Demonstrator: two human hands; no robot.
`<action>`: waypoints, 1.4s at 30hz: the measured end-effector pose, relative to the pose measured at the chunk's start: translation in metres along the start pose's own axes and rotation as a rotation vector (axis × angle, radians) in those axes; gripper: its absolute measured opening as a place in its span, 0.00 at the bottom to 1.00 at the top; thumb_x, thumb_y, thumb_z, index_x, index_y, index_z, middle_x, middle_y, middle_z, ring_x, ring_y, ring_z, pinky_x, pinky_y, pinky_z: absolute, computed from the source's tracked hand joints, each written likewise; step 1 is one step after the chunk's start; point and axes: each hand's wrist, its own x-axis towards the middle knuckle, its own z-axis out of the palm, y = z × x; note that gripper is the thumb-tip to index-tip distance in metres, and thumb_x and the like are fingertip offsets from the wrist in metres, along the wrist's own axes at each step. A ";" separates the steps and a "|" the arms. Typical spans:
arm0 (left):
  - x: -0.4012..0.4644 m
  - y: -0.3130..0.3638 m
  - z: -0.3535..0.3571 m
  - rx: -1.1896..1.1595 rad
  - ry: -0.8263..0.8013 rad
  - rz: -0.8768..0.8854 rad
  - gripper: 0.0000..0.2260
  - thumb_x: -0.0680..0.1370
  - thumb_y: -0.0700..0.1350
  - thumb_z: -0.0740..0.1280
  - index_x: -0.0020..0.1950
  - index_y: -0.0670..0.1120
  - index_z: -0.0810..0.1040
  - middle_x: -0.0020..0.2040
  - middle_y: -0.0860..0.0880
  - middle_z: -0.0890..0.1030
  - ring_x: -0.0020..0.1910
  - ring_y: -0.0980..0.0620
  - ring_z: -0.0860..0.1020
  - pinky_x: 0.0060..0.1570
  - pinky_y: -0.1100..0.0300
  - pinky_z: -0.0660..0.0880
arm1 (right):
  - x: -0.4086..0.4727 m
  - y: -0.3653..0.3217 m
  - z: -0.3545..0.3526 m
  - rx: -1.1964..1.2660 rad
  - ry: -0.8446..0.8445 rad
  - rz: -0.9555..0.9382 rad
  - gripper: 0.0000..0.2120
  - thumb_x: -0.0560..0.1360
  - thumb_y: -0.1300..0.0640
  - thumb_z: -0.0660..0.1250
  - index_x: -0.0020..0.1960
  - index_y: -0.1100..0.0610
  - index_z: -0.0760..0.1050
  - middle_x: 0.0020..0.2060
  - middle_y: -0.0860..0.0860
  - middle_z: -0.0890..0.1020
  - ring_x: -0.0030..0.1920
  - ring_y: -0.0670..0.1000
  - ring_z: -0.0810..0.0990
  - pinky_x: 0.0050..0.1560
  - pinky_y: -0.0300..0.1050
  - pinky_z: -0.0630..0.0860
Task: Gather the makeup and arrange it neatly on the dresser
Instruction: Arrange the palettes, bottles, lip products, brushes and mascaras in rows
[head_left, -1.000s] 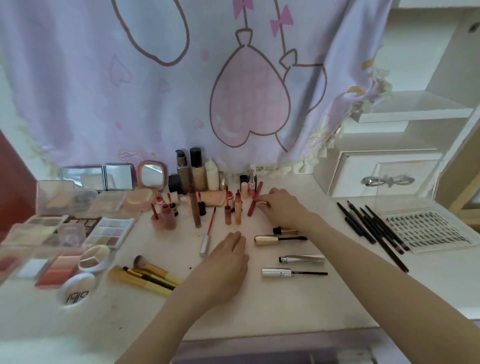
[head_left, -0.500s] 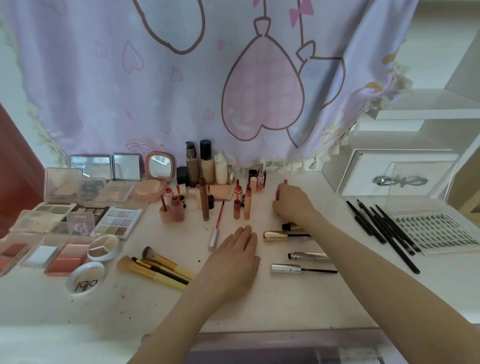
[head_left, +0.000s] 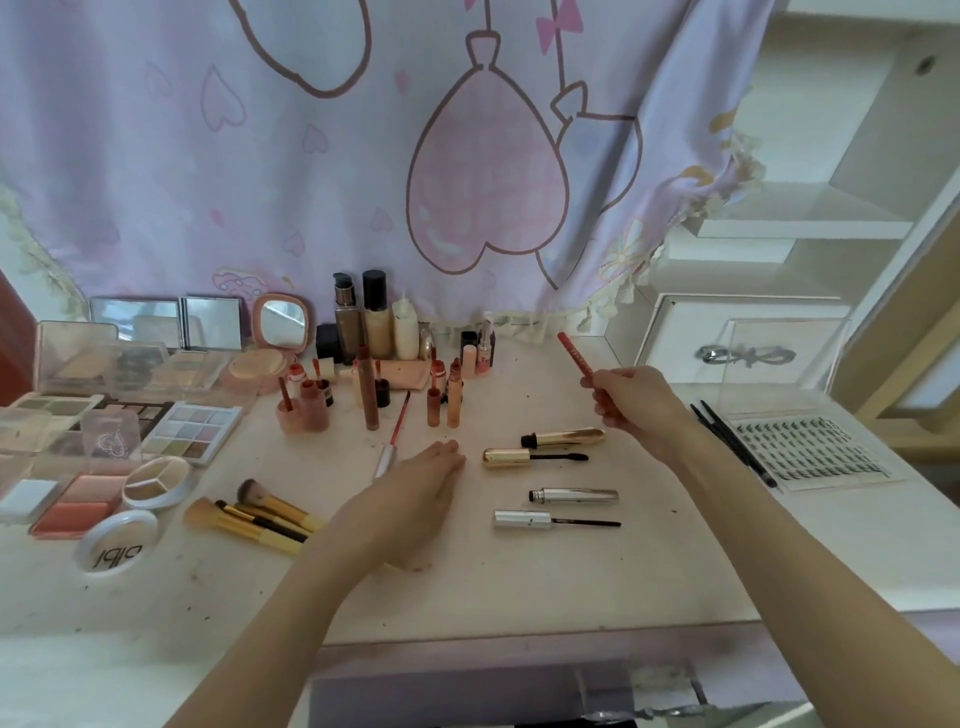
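Midway, the right hand (head_left: 636, 402) grips a red pencil (head_left: 575, 355) lifted clear; best laid parallel beside the black pencils (head_left: 727, 441) to its right, while the left hand (head_left: 415, 499) rests flat, fingers relaxed.

On the desk (head_left: 519, 582), the left hand (head_left: 415, 499) lies flat just left of the gold mascara (head_left: 506, 457), while the right hand (head_left: 636, 402) grips a red pencil (head_left: 574, 353) above it.

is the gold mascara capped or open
Open. The gold tube lies on the dresser with its black neck bare, and its gold-capped wand lies apart just in front, brush exposed.
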 end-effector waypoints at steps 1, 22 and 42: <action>0.000 0.003 -0.001 -0.042 0.079 -0.023 0.18 0.83 0.43 0.50 0.73 0.47 0.61 0.73 0.50 0.64 0.71 0.53 0.63 0.72 0.57 0.54 | -0.009 0.001 -0.006 0.039 -0.026 0.006 0.09 0.77 0.64 0.58 0.48 0.65 0.76 0.31 0.52 0.70 0.29 0.48 0.68 0.30 0.38 0.66; -0.002 0.091 0.013 0.028 0.498 0.348 0.15 0.80 0.55 0.50 0.52 0.48 0.70 0.26 0.54 0.67 0.28 0.48 0.71 0.26 0.58 0.61 | -0.098 0.012 -0.027 0.423 -0.203 -0.230 0.08 0.77 0.62 0.62 0.42 0.62 0.78 0.27 0.50 0.71 0.27 0.46 0.64 0.30 0.35 0.64; -0.003 0.110 0.019 -0.294 0.273 0.272 0.09 0.82 0.49 0.53 0.46 0.51 0.71 0.28 0.56 0.68 0.26 0.59 0.69 0.30 0.66 0.64 | -0.090 0.029 -0.049 0.647 -0.170 -0.239 0.08 0.76 0.58 0.62 0.42 0.62 0.76 0.34 0.50 0.79 0.32 0.46 0.70 0.33 0.38 0.65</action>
